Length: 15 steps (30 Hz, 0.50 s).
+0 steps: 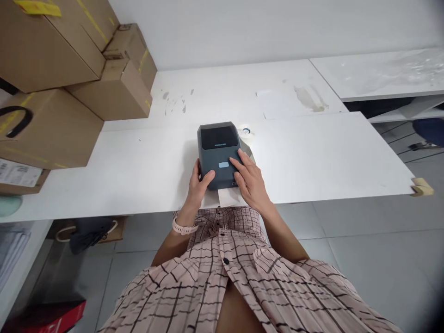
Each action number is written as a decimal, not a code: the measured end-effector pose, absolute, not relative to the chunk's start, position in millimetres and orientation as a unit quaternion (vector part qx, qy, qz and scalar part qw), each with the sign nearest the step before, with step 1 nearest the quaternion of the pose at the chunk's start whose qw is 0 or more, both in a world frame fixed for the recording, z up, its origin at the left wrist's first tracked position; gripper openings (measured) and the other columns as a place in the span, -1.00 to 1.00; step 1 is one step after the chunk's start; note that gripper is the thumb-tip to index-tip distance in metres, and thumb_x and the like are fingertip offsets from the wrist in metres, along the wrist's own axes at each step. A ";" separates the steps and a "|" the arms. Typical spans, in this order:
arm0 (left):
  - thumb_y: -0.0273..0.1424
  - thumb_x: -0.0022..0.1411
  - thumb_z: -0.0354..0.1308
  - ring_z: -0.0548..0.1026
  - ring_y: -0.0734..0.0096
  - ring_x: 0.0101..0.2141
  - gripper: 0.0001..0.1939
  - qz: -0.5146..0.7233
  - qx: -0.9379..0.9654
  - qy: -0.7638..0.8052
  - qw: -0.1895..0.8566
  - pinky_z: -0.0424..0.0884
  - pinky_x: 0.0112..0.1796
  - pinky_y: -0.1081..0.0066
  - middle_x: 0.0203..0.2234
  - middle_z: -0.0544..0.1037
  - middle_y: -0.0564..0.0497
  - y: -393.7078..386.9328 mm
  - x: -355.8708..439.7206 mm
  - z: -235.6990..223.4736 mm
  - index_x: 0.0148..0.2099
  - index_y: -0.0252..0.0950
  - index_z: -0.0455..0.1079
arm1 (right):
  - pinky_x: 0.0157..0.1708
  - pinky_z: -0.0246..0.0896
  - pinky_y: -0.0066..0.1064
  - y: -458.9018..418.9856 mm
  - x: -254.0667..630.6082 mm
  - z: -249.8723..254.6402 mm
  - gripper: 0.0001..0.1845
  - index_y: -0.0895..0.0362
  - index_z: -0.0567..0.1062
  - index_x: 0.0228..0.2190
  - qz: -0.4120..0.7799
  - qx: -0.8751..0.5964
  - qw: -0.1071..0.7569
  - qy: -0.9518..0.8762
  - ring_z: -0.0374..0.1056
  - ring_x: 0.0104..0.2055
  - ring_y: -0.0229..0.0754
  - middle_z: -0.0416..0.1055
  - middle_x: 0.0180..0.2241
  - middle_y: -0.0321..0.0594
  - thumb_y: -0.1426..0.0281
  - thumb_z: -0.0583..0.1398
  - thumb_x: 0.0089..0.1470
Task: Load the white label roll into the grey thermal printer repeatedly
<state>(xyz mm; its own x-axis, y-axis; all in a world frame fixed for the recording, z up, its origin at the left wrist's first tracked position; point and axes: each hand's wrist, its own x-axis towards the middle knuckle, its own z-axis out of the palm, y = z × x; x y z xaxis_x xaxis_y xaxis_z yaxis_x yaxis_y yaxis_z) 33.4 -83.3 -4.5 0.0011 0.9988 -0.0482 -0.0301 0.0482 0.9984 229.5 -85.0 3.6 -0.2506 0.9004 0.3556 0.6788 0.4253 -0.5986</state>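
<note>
A dark blue-grey label printer [219, 175] sits near the table's front edge, directly before me. It has a dark window on top and a light blue button. A white paper strip [228, 198] shows beneath its near edge. My left hand [198, 187] grips the printer's left side, thumb over the near corner and fingers against the side. On the right, my right hand [252, 181] lies over the printer's edge with its fingers spread; one fingertip is close to the button. Behind the printer's right side is a white roll [247, 131], partly hidden.
Cardboard boxes [69, 125] are stacked on the left of the white table [312, 157]. A tape roll [422, 187] is at the right corner. Below the table on the left are a dark bag [88, 233] and a red box [65, 319]. A wall stands behind.
</note>
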 end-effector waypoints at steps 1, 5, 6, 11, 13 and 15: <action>-0.02 0.32 0.20 0.25 -0.04 0.39 -0.17 0.500 0.480 0.506 0.513 0.34 0.31 0.07 0.44 0.24 -0.10 -83.3 34.3 -5.1 0.50 -0.07 0.01 | 0.43 0.06 0.14 -85.5 228.4 2.4 -0.46 -0.15 0.22 0.37 0.162 -0.514 0.339 -0.772 -0.03 0.53 0.04 0.00 0.50 -0.28 0.21 -0.11 0.46; 0.02 0.34 0.15 0.20 -0.04 0.41 -0.16 0.495 0.487 0.529 0.488 0.30 0.33 0.08 0.47 0.15 -0.09 -85.8 36.4 -9.2 0.52 -0.07 -0.05 | 0.44 0.03 0.15 -86.8 224.7 -1.8 -0.45 -0.16 0.18 0.39 0.161 -0.520 0.346 -0.765 -0.08 0.54 0.05 -0.05 0.52 -0.31 0.24 -0.13 0.46; 0.04 0.34 0.13 0.17 -0.04 0.42 -0.16 0.493 0.489 0.537 0.480 0.29 0.33 0.09 0.48 0.13 -0.09 -89.3 36.5 -10.8 0.51 -0.07 -0.05 | 0.44 0.02 0.15 -86.9 224.2 -2.3 -0.45 -0.15 0.19 0.39 0.161 -0.521 0.346 -0.764 -0.08 0.54 0.05 -0.06 0.52 -0.31 0.24 -0.13 0.46; 0.06 0.27 0.22 0.50 0.15 0.06 -0.40 0.531 0.429 0.641 0.350 0.48 -0.01 0.24 0.13 0.48 -0.16 -129.9 40.2 -23.3 0.21 -0.15 0.34 | 0.43 0.03 0.12 -86.0 224.1 -5.1 -0.46 -0.11 0.24 0.36 0.157 -0.522 0.346 -0.764 -0.04 0.53 0.06 -0.02 0.51 -0.26 0.23 -0.14 0.46; 0.09 0.28 0.17 0.47 0.36 -0.36 -0.56 0.517 0.404 0.641 0.400 0.42 -0.33 0.35 -0.35 0.51 -0.03 -145.4 45.0 -26.6 -0.23 -0.22 0.43 | 0.42 0.06 0.08 -85.2 224.1 -7.6 -0.47 -0.08 0.28 0.34 0.150 -0.518 0.356 -0.763 -0.02 0.52 0.04 0.01 0.50 -0.23 0.23 -0.14 0.47; 0.13 0.28 0.12 0.25 0.49 -0.57 -0.45 0.458 0.401 0.597 0.523 0.23 -0.50 0.40 -0.61 0.32 0.08 -151.8 51.1 -24.9 -0.48 -0.23 0.30 | 0.40 0.09 0.06 -84.3 224.0 -10.7 -0.47 -0.05 0.30 0.33 0.139 -0.514 0.370 -0.761 0.00 0.51 0.03 0.04 0.49 -0.21 0.22 -0.14 0.48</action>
<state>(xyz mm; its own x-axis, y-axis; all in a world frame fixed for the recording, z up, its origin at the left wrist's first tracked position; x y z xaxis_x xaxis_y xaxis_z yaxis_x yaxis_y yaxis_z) 51.1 -151.8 -24.9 -0.1325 0.9572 -0.2574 0.0001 0.2597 0.9657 224.0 -84.3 -10.7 -0.1983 0.8851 0.4210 0.6791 0.4338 -0.5921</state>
